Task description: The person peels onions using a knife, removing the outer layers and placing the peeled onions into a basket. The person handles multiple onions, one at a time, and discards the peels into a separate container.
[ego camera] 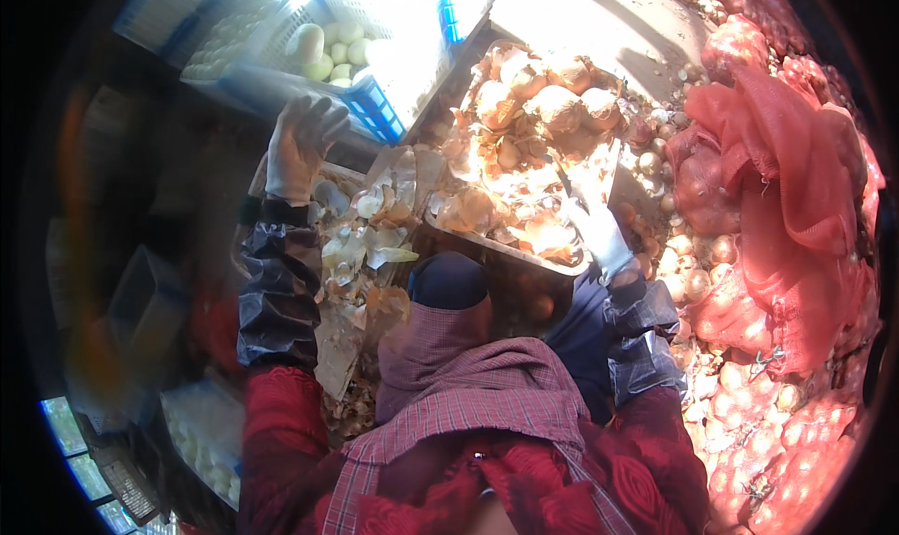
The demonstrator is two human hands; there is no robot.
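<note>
My left hand (302, 145), in a pale glove, is raised with its fingers apart at the near edge of a blue-and-white plastic crate (376, 110). Inside the crate are peeled onions (340, 52); one blurred peeled onion (307, 42) shows above the others, apart from my hand. My right hand (597, 236), in a white glove, holds a knife (564, 177) whose narrow blade points over a tray (516, 253). Unpeeled onions (553, 109) and loose dry skins fill the tray. Strong sunlight washes out part of the tray and my right hand's fingers.
Red mesh sacks of onions (793, 205) are piled at the right, with loose small onions (695, 282) beside them. Onion peelings (369, 233) heap up between my left arm and the tray. Another crate of peeled onions (211, 451) stands at the lower left.
</note>
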